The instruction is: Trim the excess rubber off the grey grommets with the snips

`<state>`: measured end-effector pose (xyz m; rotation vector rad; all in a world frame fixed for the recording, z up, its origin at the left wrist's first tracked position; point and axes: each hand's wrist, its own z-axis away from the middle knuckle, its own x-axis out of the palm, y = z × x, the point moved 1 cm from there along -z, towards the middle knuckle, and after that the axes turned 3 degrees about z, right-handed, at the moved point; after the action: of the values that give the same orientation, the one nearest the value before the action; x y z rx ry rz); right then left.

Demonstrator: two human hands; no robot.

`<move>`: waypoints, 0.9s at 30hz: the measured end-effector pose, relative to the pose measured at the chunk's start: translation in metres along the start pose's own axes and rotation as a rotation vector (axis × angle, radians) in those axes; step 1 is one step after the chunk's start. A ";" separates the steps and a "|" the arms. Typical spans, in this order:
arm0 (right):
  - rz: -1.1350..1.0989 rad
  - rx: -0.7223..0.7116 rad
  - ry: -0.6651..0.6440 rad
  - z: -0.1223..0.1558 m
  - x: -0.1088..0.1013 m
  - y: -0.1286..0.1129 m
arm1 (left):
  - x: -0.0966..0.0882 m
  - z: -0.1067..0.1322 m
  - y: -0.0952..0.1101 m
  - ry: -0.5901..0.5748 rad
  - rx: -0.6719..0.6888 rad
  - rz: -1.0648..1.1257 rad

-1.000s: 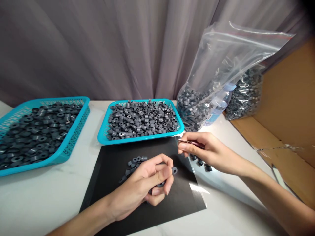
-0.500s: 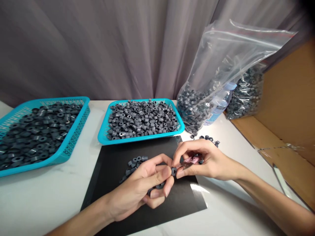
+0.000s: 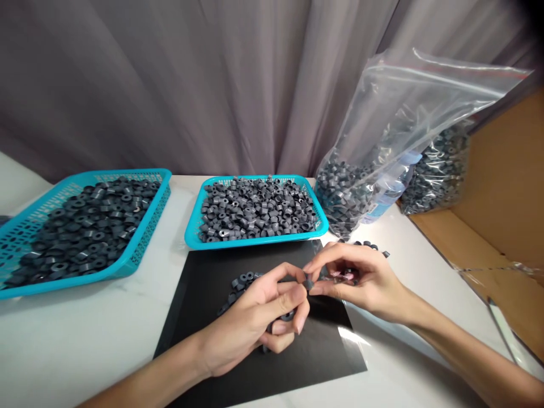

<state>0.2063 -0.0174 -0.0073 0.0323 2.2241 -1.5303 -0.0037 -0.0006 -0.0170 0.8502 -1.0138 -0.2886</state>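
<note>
My left hand [image 3: 259, 317] is curled over the black mat [image 3: 255, 362], its fingers closed round several small grey rings, one showing under the fingers [image 3: 288, 315]. My right hand [image 3: 357, 277] meets it fingertip to fingertip and pinches one small grey ring [image 3: 309, 282] between thumb and forefinger. A thin pink-handled tool [image 3: 345, 276] lies tucked under the right hand's fingers. A small pile of loose grey rings [image 3: 241, 281] rests on the mat just left of my left hand. A few more rings [image 3: 370, 246] lie on the white table behind my right hand.
A teal basket [image 3: 255, 241] of small grey rings stands behind the mat. A larger teal basket [image 3: 127, 263] of bigger dark rings sits at the left. Two clear bags of rings [image 3: 361, 187] [image 3: 437, 175] lean at the back right, beside an open cardboard box [image 3: 501, 198].
My right hand came in from the right and back to meet my left hand, then took the ring at my left fingertips. The view shifted slightly.
</note>
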 end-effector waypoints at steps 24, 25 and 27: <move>-0.180 0.106 -0.044 0.003 0.011 0.010 | -0.002 -0.001 0.003 0.067 0.061 0.004; -0.179 0.107 -0.035 0.002 0.011 0.010 | -0.002 0.000 0.003 0.072 0.062 0.005; -0.167 0.106 -0.017 0.002 0.011 0.010 | -0.002 0.000 0.002 0.081 0.066 0.008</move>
<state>0.1997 -0.0179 -0.0206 -0.1372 2.1771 -1.7296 -0.0054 0.0021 -0.0165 0.9104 -0.9551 -0.2125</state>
